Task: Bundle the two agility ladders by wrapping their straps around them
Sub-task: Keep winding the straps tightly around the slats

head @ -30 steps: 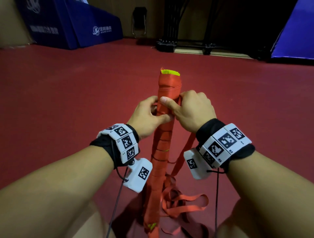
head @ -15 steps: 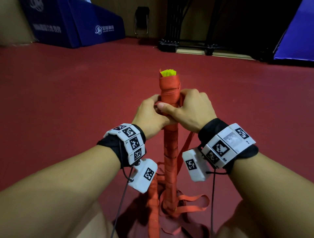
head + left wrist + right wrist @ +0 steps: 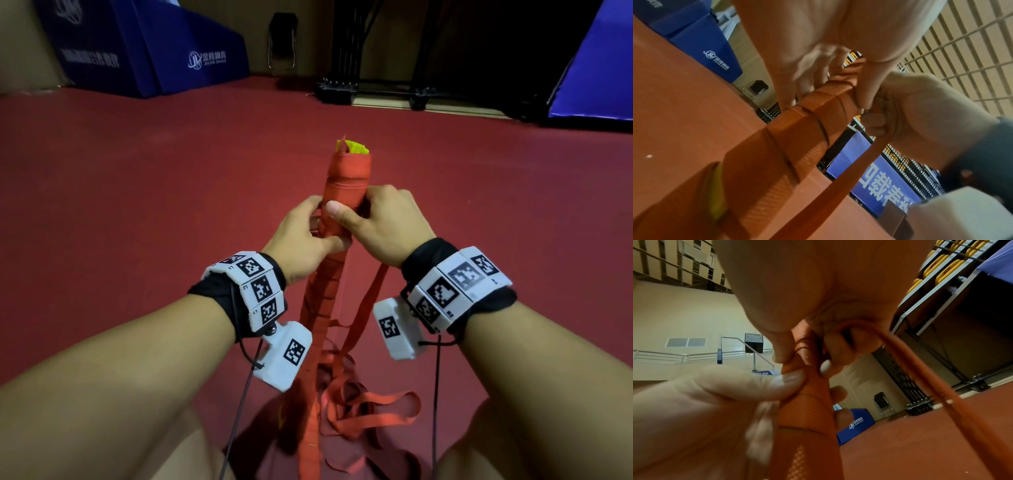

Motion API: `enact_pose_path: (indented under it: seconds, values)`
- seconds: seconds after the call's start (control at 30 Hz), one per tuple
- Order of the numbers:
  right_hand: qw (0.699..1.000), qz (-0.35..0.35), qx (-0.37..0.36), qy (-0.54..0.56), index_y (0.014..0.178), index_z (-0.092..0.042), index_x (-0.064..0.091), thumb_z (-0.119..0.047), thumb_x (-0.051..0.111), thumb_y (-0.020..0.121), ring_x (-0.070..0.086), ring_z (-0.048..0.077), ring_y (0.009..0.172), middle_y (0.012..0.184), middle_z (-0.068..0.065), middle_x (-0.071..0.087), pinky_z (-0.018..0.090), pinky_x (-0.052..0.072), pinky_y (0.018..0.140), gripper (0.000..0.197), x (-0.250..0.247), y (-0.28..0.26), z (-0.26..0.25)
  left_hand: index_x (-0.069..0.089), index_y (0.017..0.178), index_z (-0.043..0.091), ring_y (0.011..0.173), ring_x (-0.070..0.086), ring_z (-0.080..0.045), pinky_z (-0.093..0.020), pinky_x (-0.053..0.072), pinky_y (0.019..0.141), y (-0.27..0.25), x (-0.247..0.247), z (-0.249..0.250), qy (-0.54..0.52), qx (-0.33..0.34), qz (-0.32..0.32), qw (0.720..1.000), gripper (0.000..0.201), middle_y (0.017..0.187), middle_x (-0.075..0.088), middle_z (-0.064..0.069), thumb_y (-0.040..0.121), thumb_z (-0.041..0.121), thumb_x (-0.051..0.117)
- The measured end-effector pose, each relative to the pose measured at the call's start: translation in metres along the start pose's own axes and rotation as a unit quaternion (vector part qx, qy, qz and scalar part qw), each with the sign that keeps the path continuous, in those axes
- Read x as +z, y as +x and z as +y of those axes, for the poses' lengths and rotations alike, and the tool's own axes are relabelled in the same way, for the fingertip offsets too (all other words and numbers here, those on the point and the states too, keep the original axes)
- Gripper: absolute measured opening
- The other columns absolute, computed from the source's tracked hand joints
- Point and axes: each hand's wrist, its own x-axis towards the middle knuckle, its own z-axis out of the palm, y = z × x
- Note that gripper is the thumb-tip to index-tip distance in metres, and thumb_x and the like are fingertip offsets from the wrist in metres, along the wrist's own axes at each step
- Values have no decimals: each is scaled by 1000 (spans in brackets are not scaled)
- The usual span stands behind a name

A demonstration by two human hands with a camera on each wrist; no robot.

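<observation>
A: Start at the left. What is the left hand (image 3: pixel 305 240) doing?

B: Its fingers are curled round the upright ladder bundle (image 3: pixel 337 246), thumb pressed on the near face, just below the tight wraps near the top. The bundle stands in the middle of the red floor (image 3: pixel 137 205), yellow rung ends (image 3: pixel 354 147) poking out above.

A: And the right hand (image 3: pixel 380 226)?

B: It grips the bundle from the right, thumb laid across the front. In the right wrist view its fingers also pinch the free strap (image 3: pixel 920 369), which drops down to the loose strap pile (image 3: pixel 373 411) at the near end.

A: What could go wrong?

B: I'd guess the last turn slackens if the thumb lifts before the strap is pulled taut; the wraps below could then slide and open. The trailing strap might also snag in that tangled pile and jerk the bundle over, since only the two hands keep it upright.

A: The second ladder?

B: I cannot tell it apart here.
</observation>
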Motion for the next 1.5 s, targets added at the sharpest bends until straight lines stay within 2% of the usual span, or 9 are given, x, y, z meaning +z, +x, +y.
enact_pose_path:
  seconds: [0.13, 0.33, 0.47, 0.73, 1.03, 1.17, 1.3, 1.4, 1.5]
  values:
    - [998, 24, 40, -28, 83, -16, 61, -85, 30, 74, 62, 41, 85, 86, 15, 66, 43, 52, 72, 76, 9, 2, -5, 63, 110, 24, 89, 73, -14, -42, 62, 82, 0, 0, -2, -10, -2, 17, 1000, 48, 97, 76, -2, 65, 23, 78]
    - [992, 47, 96, -60, 100, -11, 64, -71, 47, 89, 60, 45, 100, 105, 20, 64, 43, 48, 81, 63, 9, -4, -13, 62, 105, 17, 86, 72, -15, -39, 61, 77, 1, -2, -4, -18, 7, 31, 999, 41, 95, 76, -7, 69, 14, 81]
    - [991, 55, 104, -56, 97, -12, 65, -73, 46, 88, 61, 44, 99, 102, 19, 65, 43, 50, 81, 65, 8, -6, -14, 64, 104, 21, 83, 71, -8, -33, 58, 74, 0, -4, -4, -12, 4, 39, 999, 44, 91, 76, 1, 69, 13, 88]
    - [993, 51, 102, -12, 77, -14, 59, -68, 50, 89, 61, 42, 89, 87, 16, 65, 36, 42, 68, 57, 9, -3, -7, 67, 97, 30, 79, 72, -9, -39, 62, 77, -1, -7, 0, 82, -21, 72, 994, 69, 83, 75, 10, 37, 61, 82]
    - [996, 37, 79, 27, 67, -16, 50, -56, 58, 90, 57, 41, 82, 68, 7, 54, 33, 31, 65, 46, 18, 4, 2, 63, 108, 37, 85, 71, -15, -42, 57, 78, 6, -2, -7, 139, 1, 68, 988, 64, 89, 75, 10, 52, 66, 74]
    - [995, 32, 87, 46, 71, -22, 52, -66, 67, 78, 56, 35, 76, 75, 7, 60, 32, 32, 64, 47, 24, 7, 8, 60, 110, 40, 84, 69, -24, -44, 57, 76, 12, 2, -13, 174, -4, 77, 982, 57, 88, 73, 8, 57, 56, 70]
    - [994, 35, 79, 65, 82, -13, 64, -60, 66, 85, 56, 34, 74, 67, 5, 55, 33, 31, 60, 47, 27, 12, 15, 60, 112, 39, 84, 70, -17, -41, 58, 77, 18, 6, -15, 166, -22, 67, 984, 52, 87, 73, 9, 64, 51, 76]
    - [993, 36, 67, 86, 83, -11, 69, -57, 67, 86, 48, 23, 60, 59, 3, 50, 31, 31, 51, 47, 25, 13, 23, 60, 107, 43, 78, 72, -19, -48, 61, 75, 21, 7, -21, 114, -36, 33, 992, 52, 87, 75, 6, 58, 44, 77]
    - [992, 40, 64, 98, 73, -10, 67, -58, 70, 84, 41, 20, 52, 51, 2, 44, 26, 29, 47, 50, 24, 12, 30, 63, 109, 35, 81, 73, -13, -36, 60, 78, 25, 5, -26, 78, -21, 22, 997, 54, 91, 75, 4, 63, 15, 82]
